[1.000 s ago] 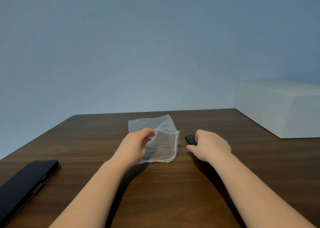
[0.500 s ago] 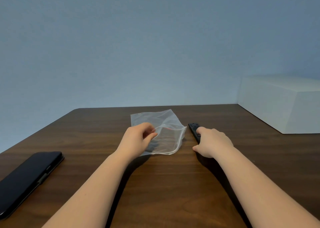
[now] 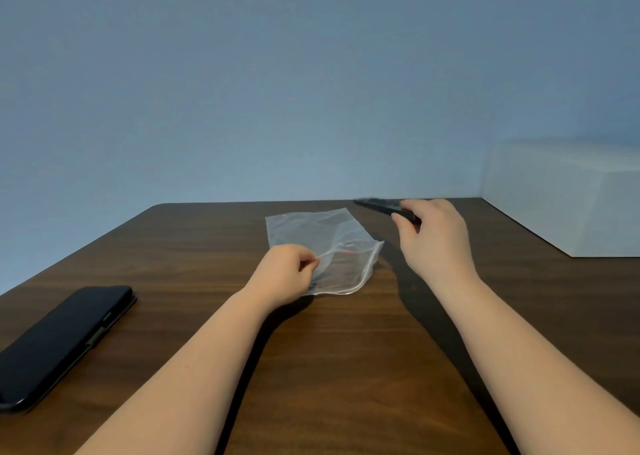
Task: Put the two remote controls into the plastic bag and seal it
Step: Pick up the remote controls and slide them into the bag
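My left hand (image 3: 284, 274) pinches the near edge of the plastic bag (image 3: 329, 246), lifting its mouth off the table (image 3: 207, 246). My right hand (image 3: 433, 236) grips a black remote control (image 3: 381, 207), raised just beyond the bag's far right corner

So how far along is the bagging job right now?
Early on. Done: nothing I can confirm; a dark shape shows through the bag near the left hand, too unclear to call. In hand: the left hand pinches the bag's mouth open, and the right hand holds a remote above the table. Left: slide that remote in, account for the second, seal the bag.
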`<state>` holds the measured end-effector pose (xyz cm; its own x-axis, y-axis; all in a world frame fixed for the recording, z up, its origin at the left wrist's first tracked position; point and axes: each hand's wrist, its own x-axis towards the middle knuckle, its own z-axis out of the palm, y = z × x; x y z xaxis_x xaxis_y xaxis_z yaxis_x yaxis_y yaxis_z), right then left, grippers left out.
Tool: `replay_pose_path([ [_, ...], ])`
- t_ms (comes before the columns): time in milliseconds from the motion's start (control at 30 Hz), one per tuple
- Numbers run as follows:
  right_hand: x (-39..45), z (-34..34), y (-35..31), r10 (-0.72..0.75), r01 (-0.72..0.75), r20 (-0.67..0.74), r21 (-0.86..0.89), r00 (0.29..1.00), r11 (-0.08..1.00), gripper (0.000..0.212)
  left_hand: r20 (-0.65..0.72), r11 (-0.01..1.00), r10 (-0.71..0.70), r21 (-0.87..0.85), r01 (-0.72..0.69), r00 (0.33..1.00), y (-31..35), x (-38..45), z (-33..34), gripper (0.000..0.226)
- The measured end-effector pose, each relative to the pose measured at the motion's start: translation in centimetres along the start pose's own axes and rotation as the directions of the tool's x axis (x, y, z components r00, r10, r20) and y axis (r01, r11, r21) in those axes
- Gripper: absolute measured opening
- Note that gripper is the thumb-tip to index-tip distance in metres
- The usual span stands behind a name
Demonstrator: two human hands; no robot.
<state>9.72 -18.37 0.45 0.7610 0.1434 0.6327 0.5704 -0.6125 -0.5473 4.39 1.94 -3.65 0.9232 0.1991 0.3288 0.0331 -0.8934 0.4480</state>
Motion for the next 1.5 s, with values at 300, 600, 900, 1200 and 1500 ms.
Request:
replay_pose_path([
  [300, -1.2, -1.1, -2.7, -0.179, 0.149, 0.014, 0.497, 0.984, 0.855, 0.01, -0.303, 0.967, -0.248, -0.135, 0.216, 0.92, -1.0, 0.7, -0.5, 0.022],
  [600, -1.4, -0.1, -2.2, -0.286, 0.262, 0.224, 0.132, 0.932, 0.956, 0.013, -0.274, 0.901, -0.336, -0.372, 0.223, 0.901, -0.1, 0.8, -1.1, 0.024],
  [900, -1.9, 2.5, -1.9, -0.213, 0.244, 0.35, -0.046, 0.912, 0.969, 0.019, -0.201, 0.967, -0.004, -0.252, -0.047, 0.98, 3.1, -0.3, -0.1, 0.022],
  [1200, -2.3, 4.7, -0.6, -0.119, 0.154, 0.536, -0.021, 0.836, 0.988, 0.028, -0.211, 0.955, -0.016, -0.293, -0.048, 0.977, 2.7, -0.3, -0.4, 0.022],
  [1500, -2.3, 6.1, -0.2, -0.199, 0.276, 0.549, -0.062, 0.812, 0.959, 0.012, -0.159, 0.959, -0.032, -0.284, -0.015, 0.987, 2.2, -0.1, -0.5, 0.022],
])
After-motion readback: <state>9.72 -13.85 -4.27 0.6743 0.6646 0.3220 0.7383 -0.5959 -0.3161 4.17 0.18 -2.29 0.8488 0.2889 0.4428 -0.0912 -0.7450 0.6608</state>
